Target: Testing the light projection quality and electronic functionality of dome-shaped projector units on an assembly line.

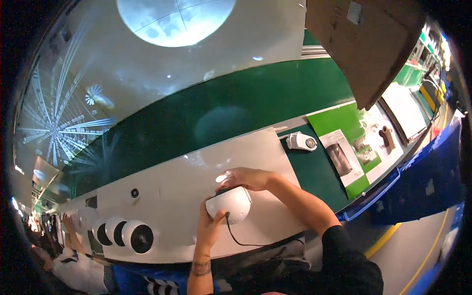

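A black cord (238, 242) enters the near side of a white ball-shaped lamp (233, 208), located over the white tabletop (182, 179); contact with the tabletop cannot be confirmed. The left hand (210, 223) grips the near left side, thumb beside the cord. The right hand (250, 178) curls over the far side; its fingertips are partly hidden. Three white balls (119, 233) with black faces stand in a row, left. A round picture (177, 19) glows on the far wall (265, 29). Connection of the cord appears complete; handling at the far side appears unfinished. Completion of the row cannot be determined.
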`<state>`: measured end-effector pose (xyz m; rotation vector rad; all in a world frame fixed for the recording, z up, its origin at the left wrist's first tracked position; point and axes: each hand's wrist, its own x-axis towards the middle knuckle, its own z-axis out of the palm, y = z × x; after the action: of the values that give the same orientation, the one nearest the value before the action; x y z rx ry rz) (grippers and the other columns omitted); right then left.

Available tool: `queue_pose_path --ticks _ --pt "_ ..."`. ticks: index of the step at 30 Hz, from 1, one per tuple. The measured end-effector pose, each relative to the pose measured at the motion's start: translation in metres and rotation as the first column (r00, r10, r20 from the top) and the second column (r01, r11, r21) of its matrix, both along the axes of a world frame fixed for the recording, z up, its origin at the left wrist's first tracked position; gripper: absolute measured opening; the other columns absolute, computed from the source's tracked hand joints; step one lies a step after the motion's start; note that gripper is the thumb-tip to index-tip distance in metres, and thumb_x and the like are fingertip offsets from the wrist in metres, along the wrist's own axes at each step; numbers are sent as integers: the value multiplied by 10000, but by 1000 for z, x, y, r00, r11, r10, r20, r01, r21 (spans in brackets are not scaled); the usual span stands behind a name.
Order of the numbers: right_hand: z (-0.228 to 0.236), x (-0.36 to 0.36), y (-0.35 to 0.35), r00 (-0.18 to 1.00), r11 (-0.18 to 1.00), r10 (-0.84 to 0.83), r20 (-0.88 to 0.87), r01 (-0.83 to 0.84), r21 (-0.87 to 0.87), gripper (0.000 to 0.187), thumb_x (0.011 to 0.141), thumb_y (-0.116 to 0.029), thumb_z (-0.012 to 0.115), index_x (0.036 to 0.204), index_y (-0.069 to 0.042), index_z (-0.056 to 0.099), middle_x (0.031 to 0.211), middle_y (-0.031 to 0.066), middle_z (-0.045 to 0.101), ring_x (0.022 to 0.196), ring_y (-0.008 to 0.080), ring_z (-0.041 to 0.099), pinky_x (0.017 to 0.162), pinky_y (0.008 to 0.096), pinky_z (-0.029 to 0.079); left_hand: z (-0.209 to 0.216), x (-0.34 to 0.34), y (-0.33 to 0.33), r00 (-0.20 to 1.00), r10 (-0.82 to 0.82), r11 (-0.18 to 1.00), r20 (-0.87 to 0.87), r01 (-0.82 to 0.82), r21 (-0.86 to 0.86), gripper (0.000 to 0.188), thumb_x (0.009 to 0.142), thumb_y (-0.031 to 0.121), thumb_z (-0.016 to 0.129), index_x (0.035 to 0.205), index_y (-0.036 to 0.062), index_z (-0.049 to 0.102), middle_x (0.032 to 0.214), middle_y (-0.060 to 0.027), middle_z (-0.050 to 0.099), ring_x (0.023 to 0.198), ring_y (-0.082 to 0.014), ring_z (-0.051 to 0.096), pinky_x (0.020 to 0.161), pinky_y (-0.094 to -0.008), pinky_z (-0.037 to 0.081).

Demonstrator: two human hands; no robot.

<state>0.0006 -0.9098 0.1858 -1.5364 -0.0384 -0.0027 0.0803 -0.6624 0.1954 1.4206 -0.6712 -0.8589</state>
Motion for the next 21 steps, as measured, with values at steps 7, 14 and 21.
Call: queue_pose_path --ticks 7,14,21 --pt "4 0 5 998 969 8 -66 8 247 320 1014 -281 641 1137 13 657 1107 79 692 1023 146 634 920 300 513 7 -2 2 999 -3 1000 46 3 9 777 975 441 757 1498 8 380 1333 -110 597 1211 -175 571 1040 -327 491" --pt "7 0 7 1000 951 12 6 -13 310 409 1017 -283 656 1258 46 628 1182 97 701 1049 152 649 937 295 517 8 -2 1 994 -3 1000 108 0 22 801 963 481 758 1494 3 396 1309 -113 610 1183 -180 587 1018 -320 498" --pt "9 0 3 1000 990 8 -10 -7 139 410 1027 -309 648 1247 36 651 1207 104 705 1106 157 651 976 295 508 9 -2 1 995 -3 1000 102 0 28 814 960 500 751 1489 -8 398 1310 -117 606 1184 -177 582 1018 -319 498"
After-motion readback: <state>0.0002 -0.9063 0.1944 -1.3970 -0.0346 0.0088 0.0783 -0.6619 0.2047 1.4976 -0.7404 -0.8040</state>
